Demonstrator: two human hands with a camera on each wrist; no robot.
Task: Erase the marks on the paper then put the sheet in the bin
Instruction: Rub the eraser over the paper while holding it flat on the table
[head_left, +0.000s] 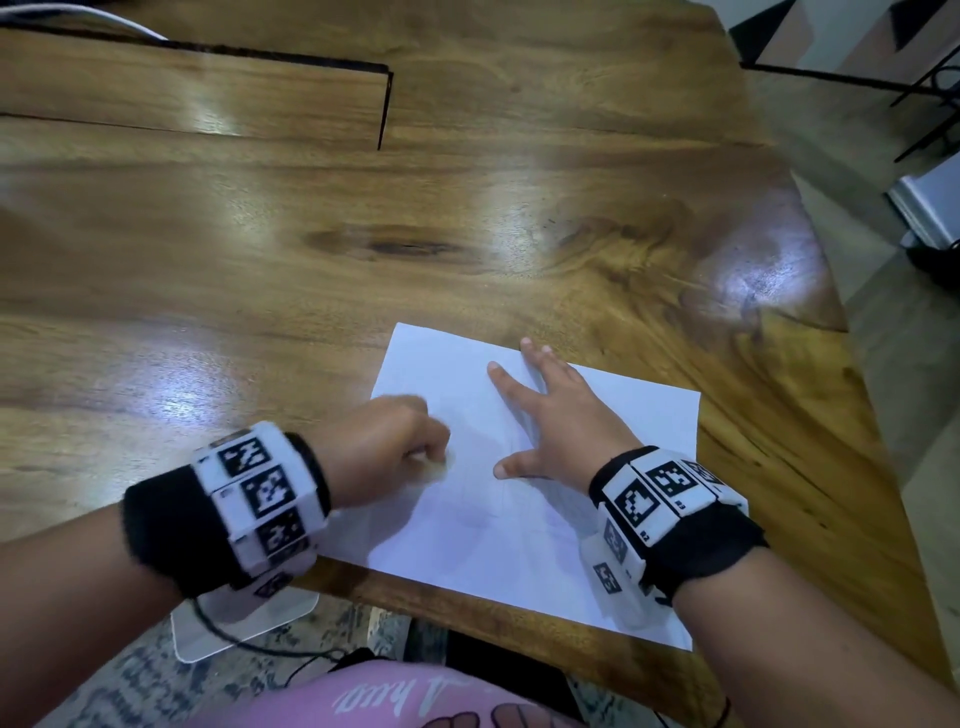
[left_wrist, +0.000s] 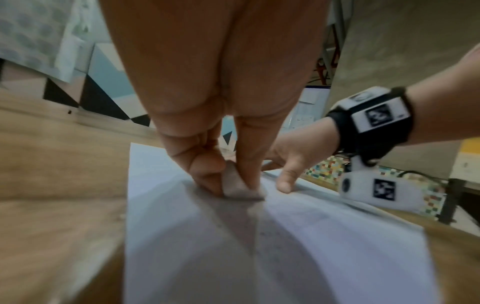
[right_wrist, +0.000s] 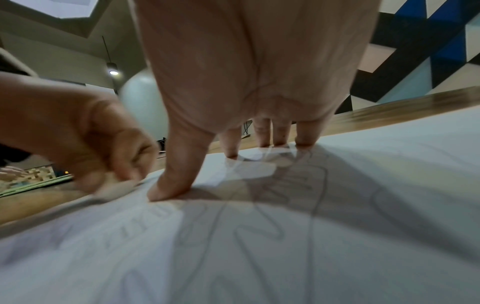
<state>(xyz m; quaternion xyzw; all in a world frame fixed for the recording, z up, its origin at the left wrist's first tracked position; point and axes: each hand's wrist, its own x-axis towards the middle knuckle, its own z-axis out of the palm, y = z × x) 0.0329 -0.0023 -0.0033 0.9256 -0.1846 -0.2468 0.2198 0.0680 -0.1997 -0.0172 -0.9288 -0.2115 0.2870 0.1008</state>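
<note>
The left hand (left_wrist: 207, 123), nearest the lens in its wrist view, has its fingers (left_wrist: 205, 174) clamped on one small pale eraser (left_wrist: 239, 186) pressed to the single sheet of paper (head_left: 519, 519), a grip the head view blurs. Only the right wrist view shows the faint pencil marks (right_wrist: 259, 236). The right hand (head_left: 561, 421), fingers spread and straight, presses the paper onto the table (head_left: 363, 234) near its front edge.

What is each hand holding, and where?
Left hand pinches a small whitish eraser by its upper part; right hand holds nothing, pressing the white paper sheet.
</note>
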